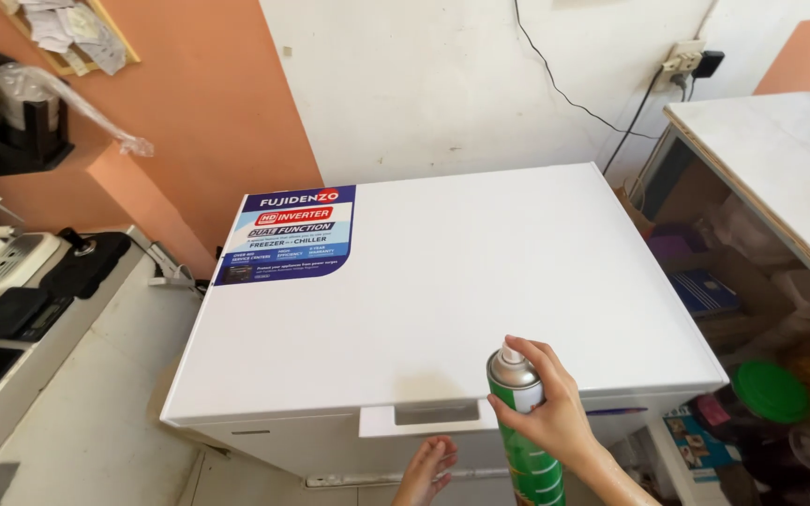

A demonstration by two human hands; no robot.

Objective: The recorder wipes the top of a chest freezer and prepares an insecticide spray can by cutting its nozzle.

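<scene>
Spray can point(523, 422), green with a silver shoulder and white nozzle, stands upright in the right hand point(555, 412) just off the front edge of the white chest freezer point(442, 290), fingers wrapped round its upper body and the forefinger laid over the nozzle, which appears to face the lid. A faint brownish smudge point(428, 379) marks the lid near that front edge, above the recessed handle point(436, 413). Left hand point(427, 471) hangs below the handle, fingers loosely spread, holding nothing.
</scene>
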